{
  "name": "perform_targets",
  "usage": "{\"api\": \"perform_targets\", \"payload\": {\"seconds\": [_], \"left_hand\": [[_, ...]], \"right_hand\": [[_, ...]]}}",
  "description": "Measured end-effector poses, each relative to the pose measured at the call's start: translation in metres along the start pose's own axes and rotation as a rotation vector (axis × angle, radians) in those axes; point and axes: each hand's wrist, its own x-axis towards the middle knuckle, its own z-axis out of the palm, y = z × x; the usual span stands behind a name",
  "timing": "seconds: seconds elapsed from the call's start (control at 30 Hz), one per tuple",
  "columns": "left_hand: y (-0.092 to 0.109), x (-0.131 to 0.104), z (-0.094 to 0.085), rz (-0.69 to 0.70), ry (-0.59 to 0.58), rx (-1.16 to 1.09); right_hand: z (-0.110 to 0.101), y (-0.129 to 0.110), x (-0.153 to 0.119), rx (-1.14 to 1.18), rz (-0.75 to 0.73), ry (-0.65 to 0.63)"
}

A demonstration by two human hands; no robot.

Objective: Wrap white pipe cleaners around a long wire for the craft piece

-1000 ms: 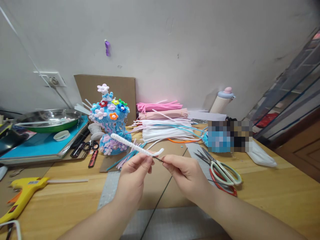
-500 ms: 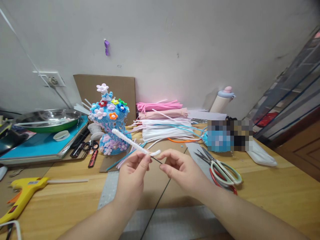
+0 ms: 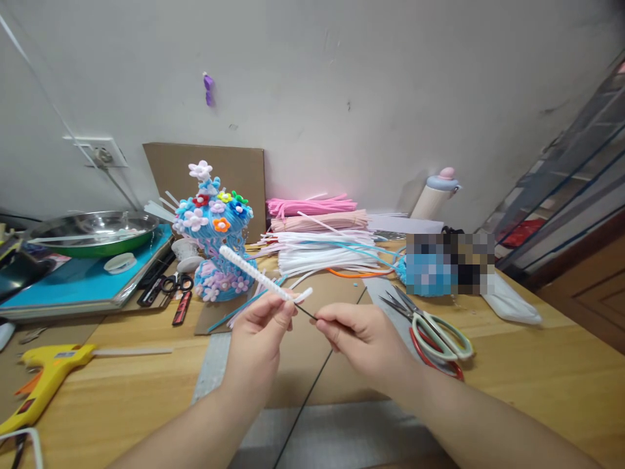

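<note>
Across the view, read as a clock face, a grey wall [image 3: 390, 98] is seen at twelve, above a wooden table [image 3: 137, 384]. At ten, a cardboard sheet [image 3: 247, 176] is propped upright; a blue flowered ornament [image 3: 217, 221] is stood before it. Pipe cleaner bundles [image 3: 322, 251] are stacked centrally, seemingly for easy reach; scissors [image 3: 434, 332] are laid at four. By the left hand [image 3: 258, 335], at seven, a white pipe cleaner [image 3: 254, 273], angled towards ten, is pinched between thumb and fingers. By the right hand [image 3: 364, 335], at five, a thin dark rod [image 3: 306, 311] is gripped, presumably so that the apparent coil around it is steadied.
</note>
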Motion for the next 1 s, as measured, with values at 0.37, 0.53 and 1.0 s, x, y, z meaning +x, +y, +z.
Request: {"api": "perform_targets", "payload": {"seconds": [0.37,0.53,1.0], "left_hand": [[0.004,-0.004,0.006,-0.024,0.082,-0.056],[0.001,-0.002,0.006,-0.034,0.152,-0.007],[0.000,-0.004,0.004,-0.075,0.006,-0.067]], "right_hand": [[-0.004,0.009,0.009,0.654,0.406,-0.307],[0.004,0.012,-0.003,-0.330,-0.230,0.160],[-0.002,-0.003,-0.001,0.160,0.082,0.014]]}}
